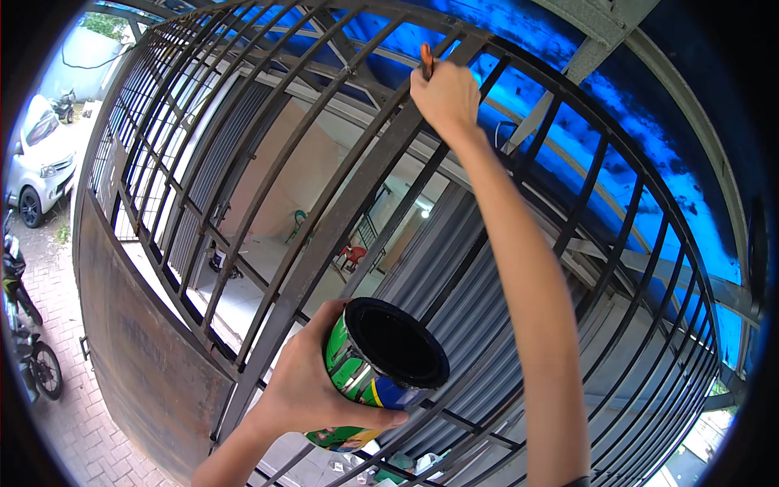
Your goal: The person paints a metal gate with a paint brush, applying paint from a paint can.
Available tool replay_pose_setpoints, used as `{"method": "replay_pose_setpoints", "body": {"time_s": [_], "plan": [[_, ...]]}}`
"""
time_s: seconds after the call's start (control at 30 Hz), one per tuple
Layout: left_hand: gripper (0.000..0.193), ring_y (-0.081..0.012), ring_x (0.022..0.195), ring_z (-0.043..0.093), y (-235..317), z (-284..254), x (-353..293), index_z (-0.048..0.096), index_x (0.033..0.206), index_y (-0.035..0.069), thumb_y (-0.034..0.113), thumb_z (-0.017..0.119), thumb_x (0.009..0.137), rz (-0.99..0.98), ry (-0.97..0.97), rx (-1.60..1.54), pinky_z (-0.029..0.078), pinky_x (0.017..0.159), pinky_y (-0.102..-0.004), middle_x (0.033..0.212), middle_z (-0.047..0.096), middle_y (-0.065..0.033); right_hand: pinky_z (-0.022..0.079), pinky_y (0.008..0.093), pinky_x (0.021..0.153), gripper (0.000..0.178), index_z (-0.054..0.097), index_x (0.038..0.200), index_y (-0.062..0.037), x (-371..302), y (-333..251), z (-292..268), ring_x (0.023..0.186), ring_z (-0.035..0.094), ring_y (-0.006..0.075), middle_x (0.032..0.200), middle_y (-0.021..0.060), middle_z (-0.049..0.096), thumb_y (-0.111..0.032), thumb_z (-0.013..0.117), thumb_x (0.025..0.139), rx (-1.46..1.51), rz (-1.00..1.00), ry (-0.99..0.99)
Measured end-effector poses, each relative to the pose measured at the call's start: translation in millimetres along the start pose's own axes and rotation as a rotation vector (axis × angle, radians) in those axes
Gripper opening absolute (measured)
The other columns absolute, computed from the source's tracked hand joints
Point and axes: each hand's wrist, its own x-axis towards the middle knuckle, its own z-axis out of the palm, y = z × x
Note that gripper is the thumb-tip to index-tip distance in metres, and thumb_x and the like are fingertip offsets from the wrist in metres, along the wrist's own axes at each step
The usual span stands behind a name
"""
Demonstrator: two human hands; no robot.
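My left hand (pixel 312 388) grips an open paint can (pixel 381 357) with a green, blue and yellow label; the inside looks black. The can is held tilted in front of the dark metal gate (pixel 324 235). My right hand (pixel 445 96) is raised high and shut on a brush with an orange handle (pixel 426 58), pressed against the upper part of a slanted gate bar. The brush's bristles are hidden behind the bar and my hand.
The gate has a solid rusty lower panel (pixel 138 349) and many dark bars. A white car (pixel 40 158) and a motorcycle (pixel 28 341) stand on brick paving at left. Behind the bars are a red chair (pixel 353 254), corrugated shutters and a blue roof overhead.
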Motion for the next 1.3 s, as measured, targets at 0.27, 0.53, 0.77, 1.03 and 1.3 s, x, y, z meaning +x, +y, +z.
{"method": "replay_pose_setpoints", "body": {"time_s": [0.27,0.53,0.77,1.03,1.3], "plan": [[0.086,-0.0222,0.085,0.061,2.5,1.7,7.0,0.049,0.107,-0.003,0.037,0.084,0.04,0.016,0.005,-0.004,0.044,0.083,-0.0296,0.093,0.061,-0.0132,0.046,0.0434,0.055,0.022,0.06,0.062,-0.0008,-11.8,48.7,7.6,0.055,0.058,0.0369,0.053,0.0194,0.055,-0.02,0.055,0.071,0.307,0.087,0.34],[0.09,-0.0227,0.086,0.061,0.2,8.4,7.9,0.047,0.11,-0.004,0.039,0.084,0.04,0.002,-0.051,-0.016,0.044,0.084,-0.0289,0.095,0.06,-0.0138,0.048,0.0445,0.061,0.021,0.063,0.067,-0.0044,-4.3,22.2,-18.7,0.062,0.058,0.0393,0.061,0.0202,0.059,-0.023,0.055,0.073,0.087,0.018,0.134],[0.089,-0.023,0.087,0.06,-2.6,11.7,9.1,0.047,0.109,-0.004,0.039,0.084,0.041,-0.01,-0.056,-0.015,0.043,0.084,-0.0291,0.095,0.059,-0.0141,0.045,0.0409,0.051,0.023,0.058,0.061,-0.0015,-6.6,25.8,-2.7,0.052,0.056,0.0365,0.053,0.0172,0.055,-0.021,0.055,0.072,0.344,0.046,0.445],[0.089,-0.0225,0.089,0.06,-6.9,16.2,10.9,0.046,0.111,-0.005,0.037,0.084,0.041,-0.001,-0.073,-0.039,0.043,0.085,-0.0295,0.097,0.059,-0.014,0.047,0.0426,0.059,0.022,0.06,0.063,-0.0017,-13.0,32.6,-23.9,0.059,0.058,0.0378,0.057,0.0199,0.057,-0.022,0.056,0.072,0.244,0.085,0.11],[0.09,-0.0237,0.089,0.06,-10.2,18.4,5.0,0.045,0.113,-0.004,0.035,0.084,0.042,-0.03,-0.076,-0.023,0.043,0.086,-0.0304,0.097,0.06,-0.0141,0.049,0.0454,0.067,0.022,0.065,0.072,-0.0063,7.6,21.4,-26.9,0.07,0.06,0.0401,0.067,0.0217,0.06,-0.026,0.054,0.072,0.012,-0.088,0.083]]}}
